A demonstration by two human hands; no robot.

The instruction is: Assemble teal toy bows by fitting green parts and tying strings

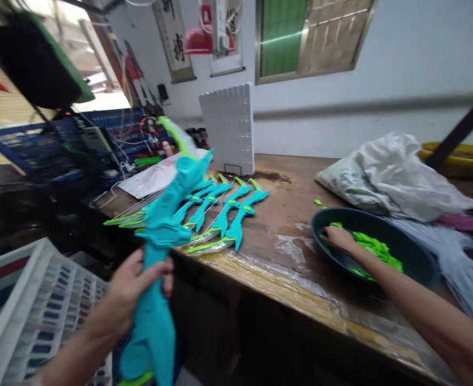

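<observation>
Our left hand (pixel 134 287) wraps around the middle of a long teal plastic toy sword (pixel 159 252), fingers curled over its front and thumb on the near side, holding it tilted up above the edge of the wooden workbench (pixel 284 214). The sword's pale green tip blurs against the background, and its lower end drops out of the bottom of the view. Our right hand (pixel 336 237) reaches out over the bench into a dark blue bowl (pixel 417 257), fingers bent down onto the bright green small parts (pixel 375 249) heaped inside; we cannot tell whether it is pinching one or only resting on them.

On the bench beyond the held sword lies a row of matching teal swords (pixel 220 214), side by side, their green ends pointing toward us. Behind them stands a white ribbed panel (pixel 228 126), upright. A crumpled white plastic bag (pixel 392 174) sits just behind the bowl, and a bundle of pale strands (pixel 457 252) spreads to its right. Two loose green bits (pixel 318 202) lie on the wood near the bowl's far rim. A white lattice crate (pixel 39 305) stands low at our left.
</observation>
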